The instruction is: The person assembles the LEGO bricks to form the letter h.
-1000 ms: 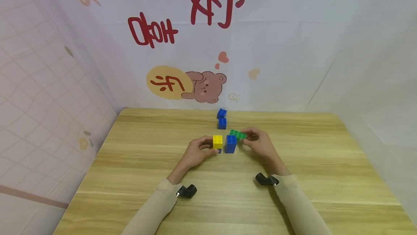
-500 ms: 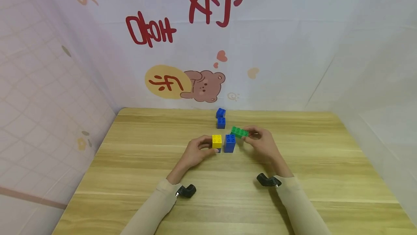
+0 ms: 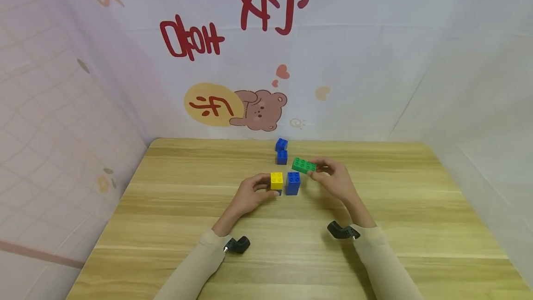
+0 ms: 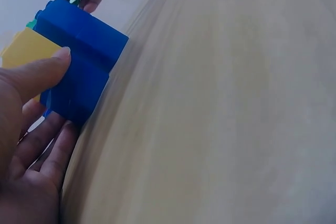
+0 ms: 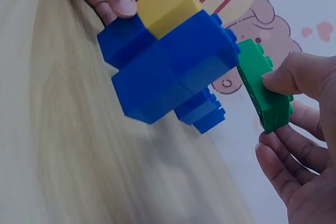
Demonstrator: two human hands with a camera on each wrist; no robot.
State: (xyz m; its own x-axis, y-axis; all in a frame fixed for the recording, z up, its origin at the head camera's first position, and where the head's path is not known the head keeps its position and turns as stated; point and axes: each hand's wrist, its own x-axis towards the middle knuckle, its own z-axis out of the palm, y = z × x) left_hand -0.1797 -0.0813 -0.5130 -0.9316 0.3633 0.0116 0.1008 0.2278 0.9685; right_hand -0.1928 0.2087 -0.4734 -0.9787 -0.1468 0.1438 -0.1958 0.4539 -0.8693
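A yellow brick (image 3: 276, 180) sits on top of a blue brick (image 4: 79, 90), and my left hand (image 3: 251, 193) grips this small stack between thumb and fingers. Just to its right a taller blue stack (image 3: 293, 183) of bricks stands upright on the table, studs up. Held off the table, a long green brick (image 3: 304, 165) is pinched by my right hand (image 3: 334, 182), thumb on its near side and fingers behind. In the right wrist view the green brick (image 5: 262, 85) is tilted, its end close to the top of the blue stack (image 5: 176, 69).
Two blue bricks, one nearer (image 3: 281, 157) and one farther (image 3: 281, 144), stand behind the stacks toward the back of the wooden table (image 3: 200, 161). A white printed cloth (image 3: 354, 59) hangs along the table's back edge.
My right hand has raised the green brick from beside the blue stack and shifted it slightly back, turning more of its studded top into view. My left hand keeps its grip on the yellow-and-blue stack.
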